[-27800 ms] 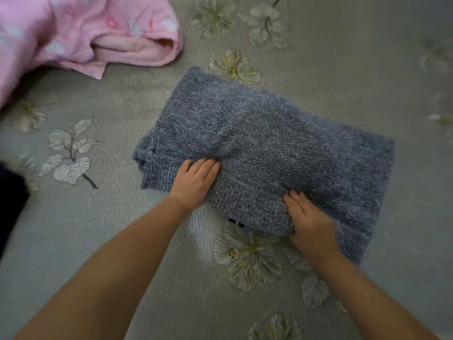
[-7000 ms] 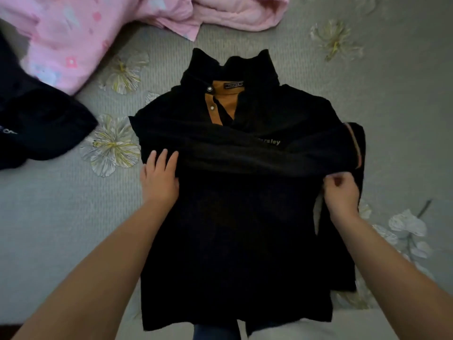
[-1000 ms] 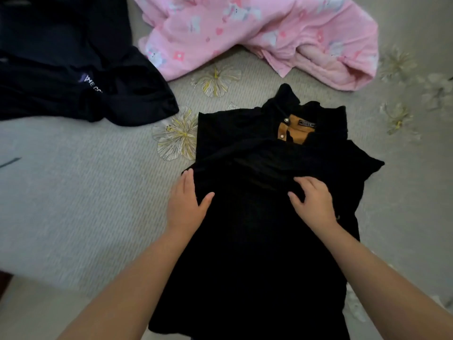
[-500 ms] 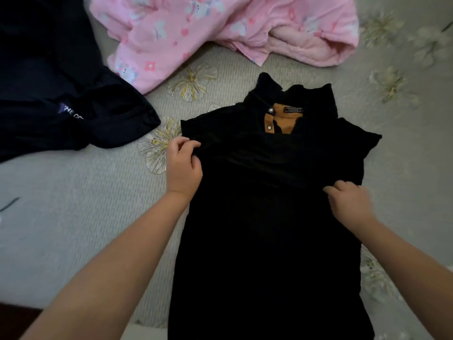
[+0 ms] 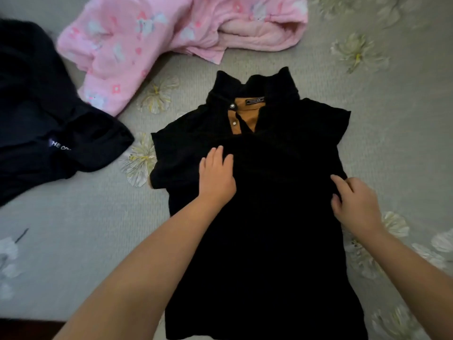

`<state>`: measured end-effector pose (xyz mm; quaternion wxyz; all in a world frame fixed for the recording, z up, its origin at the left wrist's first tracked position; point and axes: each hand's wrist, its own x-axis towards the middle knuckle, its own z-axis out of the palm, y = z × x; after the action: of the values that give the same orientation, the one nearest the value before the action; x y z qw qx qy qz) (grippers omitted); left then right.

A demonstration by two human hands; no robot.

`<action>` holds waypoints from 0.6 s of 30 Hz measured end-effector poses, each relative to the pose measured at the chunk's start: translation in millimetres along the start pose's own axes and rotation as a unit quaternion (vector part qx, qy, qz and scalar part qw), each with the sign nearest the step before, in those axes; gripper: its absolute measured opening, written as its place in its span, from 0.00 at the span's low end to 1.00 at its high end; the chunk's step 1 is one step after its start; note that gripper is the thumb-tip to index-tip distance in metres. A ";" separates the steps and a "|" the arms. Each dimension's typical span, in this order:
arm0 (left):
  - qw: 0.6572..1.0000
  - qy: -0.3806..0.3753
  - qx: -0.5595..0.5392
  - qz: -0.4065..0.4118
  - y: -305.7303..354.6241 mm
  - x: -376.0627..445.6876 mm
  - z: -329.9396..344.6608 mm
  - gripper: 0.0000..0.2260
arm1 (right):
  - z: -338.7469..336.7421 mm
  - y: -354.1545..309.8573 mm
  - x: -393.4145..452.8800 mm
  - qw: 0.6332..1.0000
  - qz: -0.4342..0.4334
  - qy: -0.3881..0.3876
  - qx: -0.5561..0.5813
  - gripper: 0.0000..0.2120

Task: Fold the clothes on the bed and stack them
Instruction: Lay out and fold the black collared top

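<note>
Both grips lie flat with fingers straight: left hand and right hand press on the black shirt, spread collar-up on the grey bed.

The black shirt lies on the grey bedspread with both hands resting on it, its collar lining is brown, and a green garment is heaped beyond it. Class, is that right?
One detail is wrong: the garment heaped beyond the black shirt is pink, not green, as the head view shows. The rest holds: left hand and right hand rest on the shirt, on the grey bedspread, and the collar lining is brown.
</note>
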<state>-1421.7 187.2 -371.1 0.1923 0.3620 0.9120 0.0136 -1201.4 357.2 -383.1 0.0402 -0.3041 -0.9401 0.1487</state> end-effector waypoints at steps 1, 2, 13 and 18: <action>0.999 -0.003 -0.009 0.043 21.0 7.9 1.5 0.22 | 1.5 4.8 -1.0 0.999 0.027 0.015 0.010 0.22; 0.997 -0.006 -0.026 0.076 42.9 16.9 2.7 0.21 | 3.7 10.2 -1.9 0.998 0.058 0.025 0.022 0.21; 0.983 -0.051 0.075 0.158 205.6 123.7 17.0 0.27 | 33.5 32.9 13.2 0.965 0.089 0.125 0.211 0.07; 0.995 -0.068 0.009 0.071 224.1 144.0 22.3 0.23 | 39.3 41.4 3.0 0.936 0.116 0.168 0.288 0.04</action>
<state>-1362.4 445.8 -404.1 0.2496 0.4274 0.8689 -0.0057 -1187.1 380.8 -433.2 0.2657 -0.4068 -0.7948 0.3637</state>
